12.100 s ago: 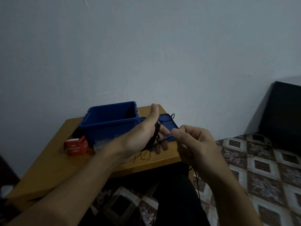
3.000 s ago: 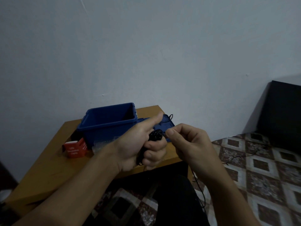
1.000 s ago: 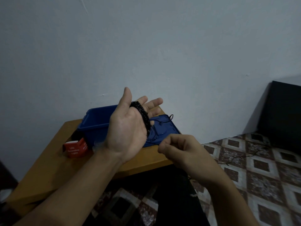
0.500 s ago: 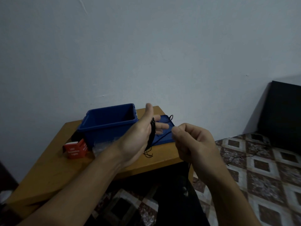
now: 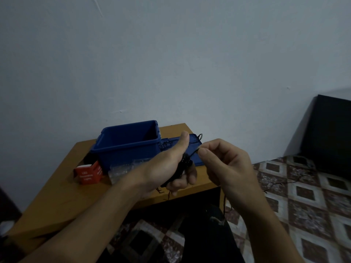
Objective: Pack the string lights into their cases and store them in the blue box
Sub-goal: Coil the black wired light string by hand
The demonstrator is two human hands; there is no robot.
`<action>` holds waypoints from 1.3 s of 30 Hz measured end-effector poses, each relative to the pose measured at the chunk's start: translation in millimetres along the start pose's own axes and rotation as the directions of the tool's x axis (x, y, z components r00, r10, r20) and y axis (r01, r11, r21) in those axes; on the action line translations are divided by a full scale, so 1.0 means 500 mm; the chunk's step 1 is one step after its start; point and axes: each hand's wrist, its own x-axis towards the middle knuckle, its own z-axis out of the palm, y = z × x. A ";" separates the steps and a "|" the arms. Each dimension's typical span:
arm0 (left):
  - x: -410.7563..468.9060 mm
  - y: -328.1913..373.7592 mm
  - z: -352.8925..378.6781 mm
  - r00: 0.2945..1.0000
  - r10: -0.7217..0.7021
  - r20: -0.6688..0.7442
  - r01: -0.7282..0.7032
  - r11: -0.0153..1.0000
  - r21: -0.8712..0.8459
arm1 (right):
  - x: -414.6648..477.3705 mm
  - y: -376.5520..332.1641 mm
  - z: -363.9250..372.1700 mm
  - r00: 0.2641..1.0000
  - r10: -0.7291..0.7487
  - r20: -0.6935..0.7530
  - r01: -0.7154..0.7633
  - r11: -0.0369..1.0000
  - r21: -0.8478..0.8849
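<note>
Your left hand [image 5: 163,166] is gripping string lights [image 5: 183,165]; right hand [image 5: 226,164] is pinching them.
They are slanting toward upper right; left hand, flat before, is curling.

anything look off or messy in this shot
Only the string lights: a bundle sits in the left hand, a loose strand hangs below the right hand, and more wire straggles over the floor tiles. Nothing looks broken.
</note>
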 end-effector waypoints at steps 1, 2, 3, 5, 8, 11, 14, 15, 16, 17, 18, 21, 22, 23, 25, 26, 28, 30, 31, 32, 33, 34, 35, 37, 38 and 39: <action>-0.002 0.001 0.000 1.000 0.000 0.000 0.000 1.000 0.003 | 0.002 0.004 -0.001 1.000 -0.011 -0.007 0.010 0.999 -0.031; -0.002 0.001 -0.001 1.000 0.003 0.007 -0.003 1.000 0.003 | 0.004 0.008 -0.001 1.000 -0.016 -0.010 0.015 0.998 -0.058; -0.003 0.002 -0.002 1.000 0.008 0.022 -0.009 1.000 0.002 | 0.005 0.011 -0.001 1.000 -0.016 -0.008 0.015 0.997 -0.070; -0.004 0.003 -0.003 0.998 0.015 0.059 -0.015 1.000 -0.006 | 0.005 0.013 -0.002 1.000 -0.019 0.004 0.019 0.999 -0.042; -0.008 0.006 -0.005 0.992 0.024 0.121 -0.016 0.998 -0.067 | 0.003 0.010 -0.002 0.999 -0.029 0.036 0.028 0.999 0.030; -0.010 0.010 -0.007 0.978 0.060 0.199 -0.022 0.982 -0.186 | 0.003 0.011 0.000 0.999 -0.013 0.048 0.013 1.000 0.000; -0.010 0.010 -0.007 0.965 0.102 0.240 -0.028 0.955 -0.294 | 0.004 0.012 0.002 1.000 0.008 0.019 -0.007 0.999 -0.045; -0.011 0.009 -0.008 0.962 0.116 0.249 -0.030 0.946 -0.324 | 0.004 0.011 0.002 1.000 0.017 0.015 -0.016 0.999 -0.046; -0.011 0.009 -0.009 0.958 0.129 0.255 -0.033 0.936 -0.350 | 0.004 0.011 0.000 0.999 0.025 0.022 -0.024 0.999 -0.043; -0.012 0.009 -0.009 0.956 0.141 0.259 -0.035 0.926 -0.376 | 0.004 0.012 -0.001 0.999 0.032 0.039 -0.030 0.999 -0.043; -0.012 0.009 -0.010 0.952 0.155 0.262 -0.038 0.914 -0.403 | 0.004 0.012 -0.003 0.998 0.036 0.061 -0.033 0.998 -0.049; -0.013 0.007 -0.012 0.941 0.207 0.268 -0.052 0.871 -0.489 | 0.003 0.015 -0.005 0.994 0.035 0.108 -0.027 0.997 -0.072; -0.012 0.006 -0.014 0.936 0.225 0.269 -0.054 0.851 -0.523 | 0.004 0.015 -0.006 0.993 0.031 0.116 -0.023 0.997 -0.077; -0.011 0.005 -0.016 0.930 0.247 0.273 -0.054 0.825 -0.563 | 0.004 0.017 -0.007 0.992 0.029 0.123 -0.019 0.996 -0.083; -0.010 0.003 -0.020 0.913 0.298 0.279 -0.057 0.770 -0.636 | 0.004 0.019 -0.007 0.991 0.032 0.131 -0.020 0.995 -0.096; -0.010 0.002 -0.022 0.904 0.323 0.281 -0.061 0.746 -0.663 | 0.005 0.019 -0.007 0.991 0.038 0.132 -0.025 0.995 -0.100; -0.009 0.000 -0.026 0.882 0.376 0.284 -0.068 0.697 -0.714 | 0.005 0.019 -0.005 0.989 0.060 0.132 -0.048 0.995 -0.093; -0.006 -0.002 -0.028 0.861 0.428 0.273 -0.079 0.643 -0.761 | 0.004 0.019 -0.004 0.987 0.085 0.137 -0.073 0.993 -0.090; -0.004 -0.003 -0.030 0.854 0.450 0.261 -0.089 0.621 -0.779 | 0.004 0.019 -0.004 0.987 0.087 0.137 -0.074 0.992 -0.099; -0.002 -0.003 -0.031 0.849 0.468 0.247 -0.100 0.601 -0.793 | 0.004 0.020 -0.005 0.987 0.083 0.135 -0.069 0.992 -0.110; -0.001 -0.004 -0.032 0.845 0.483 0.231 -0.111 0.580 -0.807 | 0.004 0.021 -0.005 0.988 0.079 0.135 -0.064 0.991 -0.115; 0.000 -0.005 -0.034 0.840 0.498 0.217 -0.116 0.556 -0.823 | 0.004 0.022 -0.005 0.987 0.077 0.139 -0.061 0.992 -0.111; 0.001 -0.005 -0.035 0.834 0.511 0.207 -0.117 0.531 -0.840 | 0.005 0.023 -0.004 0.986 0.076 0.146 -0.062 0.993 -0.101; 0.000 -0.005 -0.037 0.827 0.527 0.195 -0.109 0.491 -0.864 | 0.005 0.024 -0.004 0.984 0.086 0.158 -0.072 0.993 -0.094; -0.001 -0.005 -0.037 0.826 0.532 0.186 -0.109 0.475 -0.873 | 0.004 0.025 -0.004 0.982 0.095 0.164 -0.078 0.991 -0.105; -0.001 -0.004 -0.037 0.826 0.536 0.175 -0.111 0.458 -0.882 | 0.004 0.026 -0.005 0.980 0.106 0.168 -0.086 0.989 -0.122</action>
